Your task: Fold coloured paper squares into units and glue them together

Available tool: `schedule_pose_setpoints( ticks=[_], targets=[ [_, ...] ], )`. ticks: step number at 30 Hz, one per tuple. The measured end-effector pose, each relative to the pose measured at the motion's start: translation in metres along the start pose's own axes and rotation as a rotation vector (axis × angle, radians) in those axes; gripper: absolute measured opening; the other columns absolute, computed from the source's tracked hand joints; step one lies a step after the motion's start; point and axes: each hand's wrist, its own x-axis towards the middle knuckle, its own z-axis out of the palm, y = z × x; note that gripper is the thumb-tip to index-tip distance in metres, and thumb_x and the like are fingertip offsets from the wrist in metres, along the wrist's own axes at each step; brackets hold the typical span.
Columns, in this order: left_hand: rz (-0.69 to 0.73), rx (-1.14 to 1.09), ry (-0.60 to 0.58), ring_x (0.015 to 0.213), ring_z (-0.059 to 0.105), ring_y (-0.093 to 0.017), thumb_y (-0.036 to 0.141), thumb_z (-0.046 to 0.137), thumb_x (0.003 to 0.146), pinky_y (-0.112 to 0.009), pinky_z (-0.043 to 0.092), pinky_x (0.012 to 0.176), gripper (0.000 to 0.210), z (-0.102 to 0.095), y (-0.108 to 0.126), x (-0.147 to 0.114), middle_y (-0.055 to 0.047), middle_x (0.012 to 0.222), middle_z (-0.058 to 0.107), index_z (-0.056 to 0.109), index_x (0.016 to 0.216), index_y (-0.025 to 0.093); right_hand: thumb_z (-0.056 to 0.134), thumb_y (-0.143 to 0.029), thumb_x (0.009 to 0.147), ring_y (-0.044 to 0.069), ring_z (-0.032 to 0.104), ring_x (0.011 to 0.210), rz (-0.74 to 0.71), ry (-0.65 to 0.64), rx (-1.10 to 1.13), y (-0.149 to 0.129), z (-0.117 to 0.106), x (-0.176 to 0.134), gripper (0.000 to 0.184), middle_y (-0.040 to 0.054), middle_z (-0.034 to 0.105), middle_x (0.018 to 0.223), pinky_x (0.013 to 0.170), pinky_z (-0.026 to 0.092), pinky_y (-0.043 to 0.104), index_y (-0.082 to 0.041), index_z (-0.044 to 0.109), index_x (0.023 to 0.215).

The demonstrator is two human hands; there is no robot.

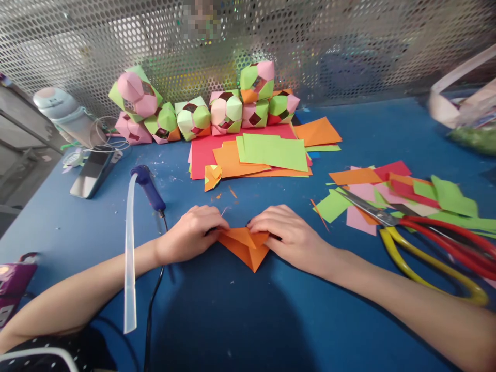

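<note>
A folded piece of orange paper (pixel 248 249) lies on the blue table between my hands, one corner pointing toward me. My left hand (pixel 197 232) pinches its left corner, fingers curled and pressed together. At the upper right edge, my right hand (pixel 284 230) grips the paper with bent fingers, the fingertips on a folded flap. Just beyond my hands sits a small folded orange and yellow paper piece (pixel 213 177). To the left is a blue glue gun (pixel 149 188) with a long clear glue stick (pixel 130 258) sticking out of it.
Coloured paper sheets (pixel 275 152) are stacked beyond my hands, before a row of paper balls (pixel 225 113) along the perforated metal panel (pixel 349 51). Right are paper scraps (pixel 362 194) and scissors with red (pixel 445 232) and yellow handles (pixel 422 261). Left are a phone (pixel 92 173) and bottle (pixel 70 116).
</note>
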Motion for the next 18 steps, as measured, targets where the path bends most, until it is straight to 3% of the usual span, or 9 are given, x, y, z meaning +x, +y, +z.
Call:
schedule_pose_setpoints(
  ticks=[7,15,18],
  targets=[
    [0.09,-0.156,-0.163,0.079,0.054,-0.013,0.014,0.05,0.084,-0.025,0.043,0.073,0.013,-0.016,-0.016,0.006,-0.006,0.083,0.061,0.062,0.088,0.014,0.042,-0.003,0.086,0.022,0.056,0.096,-0.26,0.005,-0.185,0.001,0.001,-0.01,0.019,0.0124,0.066,0.103,0.078,0.043,0.038,-0.012,0.057,0.095],
    [0.16,-0.146,-0.196,0.079,0.054,-0.014,0.014,0.051,0.084,-0.028,0.042,0.076,0.013,-0.017,-0.018,0.007,-0.006,0.081,0.063,0.063,0.087,0.015,0.045,-0.01,0.088,0.021,0.056,0.096,-0.304,-0.062,-0.392,-0.005,0.001,-0.011,0.027,0.0096,0.067,0.104,0.081,0.041,0.039,-0.012,0.056,0.113],
    [0.175,-0.142,-0.202,0.079,0.054,-0.015,0.013,0.05,0.084,-0.028,0.041,0.077,0.013,-0.017,-0.018,0.007,-0.007,0.082,0.063,0.063,0.087,0.015,0.042,-0.009,0.089,0.022,0.055,0.098,-0.329,-0.054,-0.376,-0.005,0.001,-0.011,0.026,0.01,0.066,0.106,0.082,0.04,0.039,-0.012,0.059,0.11]
  ],
)
